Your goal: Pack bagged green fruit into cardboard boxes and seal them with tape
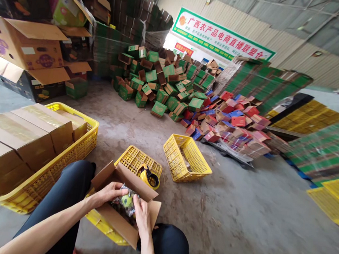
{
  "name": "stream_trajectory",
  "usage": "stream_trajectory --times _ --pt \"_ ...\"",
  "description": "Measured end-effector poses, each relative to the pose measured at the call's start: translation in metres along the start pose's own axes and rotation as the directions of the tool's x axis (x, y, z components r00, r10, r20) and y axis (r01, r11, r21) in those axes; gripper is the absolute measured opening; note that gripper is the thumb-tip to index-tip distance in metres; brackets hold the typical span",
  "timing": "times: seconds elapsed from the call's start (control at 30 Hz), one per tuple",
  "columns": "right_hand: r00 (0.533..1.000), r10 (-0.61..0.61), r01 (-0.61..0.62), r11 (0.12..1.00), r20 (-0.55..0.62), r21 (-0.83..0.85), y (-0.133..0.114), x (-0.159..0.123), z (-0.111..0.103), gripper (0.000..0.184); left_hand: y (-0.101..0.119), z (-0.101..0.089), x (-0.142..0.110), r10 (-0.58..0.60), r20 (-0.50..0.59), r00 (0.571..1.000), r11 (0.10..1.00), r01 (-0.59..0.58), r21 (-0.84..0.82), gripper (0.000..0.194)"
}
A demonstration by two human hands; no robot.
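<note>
A small clear plastic bag (127, 201) with a round green item in it is held over an open cardboard box (118, 222). Fingers of my left hand (109, 192) pinch its left end, while my right hand (142, 214) grips the right end. The box has its flaps spread and rests on a yellow crate (103, 227) between my knees. Dark contents show under the bag, too shaded to make out. Just beyond the box, a yellow tape dispenser (149, 176) lies on another yellow crate (137, 158).
At left, a large yellow basket (56, 171) holds several taped cartons (29, 125). An open yellow crate (195, 158) stands ahead on the concrete floor. Farther back lie heaps of green boxes (159, 108) and red-and-blue boxes (238, 120). Big cartons (28, 47) are stacked at upper left.
</note>
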State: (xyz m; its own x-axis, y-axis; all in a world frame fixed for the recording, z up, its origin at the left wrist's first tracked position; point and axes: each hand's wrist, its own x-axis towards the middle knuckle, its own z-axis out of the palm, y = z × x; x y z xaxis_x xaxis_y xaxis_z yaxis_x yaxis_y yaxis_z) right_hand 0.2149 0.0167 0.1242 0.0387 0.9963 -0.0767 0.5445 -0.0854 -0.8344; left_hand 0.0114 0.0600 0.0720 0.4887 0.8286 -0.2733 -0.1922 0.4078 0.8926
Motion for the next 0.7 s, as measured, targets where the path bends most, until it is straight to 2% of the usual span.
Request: stream_trajectory --times 0.1,0.17,0.27,0.37,0.53,0.6,0.7 --pt "0.997 0.059 -0.059 0.998 0.046 -0.012 0.006 0.003 0.002 0.065 0.001 0.001 -0.001 -0.035 -0.003 0.999 0.999 0.035 0.028 0.061" --pt "0.994 0.104 -0.103 0.994 0.021 -0.020 0.012 0.006 0.003 0.068 0.002 0.001 -0.003 -0.048 -0.019 0.999 0.999 0.048 0.023 0.063" --pt "0.989 0.147 -0.147 0.989 -0.026 0.004 0.019 0.009 0.004 0.071 0.004 0.001 -0.006 -0.035 -0.046 0.998 0.999 0.033 -0.043 0.083" --pt "0.986 0.163 -0.163 0.987 -0.036 0.018 0.025 0.011 0.004 0.074 0.003 -0.001 -0.006 -0.006 0.008 1.000 0.993 0.007 -0.118 0.098" --pt "0.978 0.199 -0.192 0.977 -0.068 0.092 0.026 0.012 0.003 0.063 -0.006 -0.002 -0.002 0.085 0.229 0.970 0.973 -0.031 -0.229 0.086" --pt "0.971 0.237 -0.227 0.954 -0.029 0.194 0.024 0.012 0.005 0.062 -0.009 -0.003 -0.001 0.081 0.218 0.973 0.972 -0.029 -0.232 0.079" --pt "0.950 0.296 -0.312 0.893 0.101 0.324 0.020 0.010 0.007 0.073 -0.011 -0.004 0.001 0.011 0.107 0.994 0.979 0.011 -0.202 0.069"
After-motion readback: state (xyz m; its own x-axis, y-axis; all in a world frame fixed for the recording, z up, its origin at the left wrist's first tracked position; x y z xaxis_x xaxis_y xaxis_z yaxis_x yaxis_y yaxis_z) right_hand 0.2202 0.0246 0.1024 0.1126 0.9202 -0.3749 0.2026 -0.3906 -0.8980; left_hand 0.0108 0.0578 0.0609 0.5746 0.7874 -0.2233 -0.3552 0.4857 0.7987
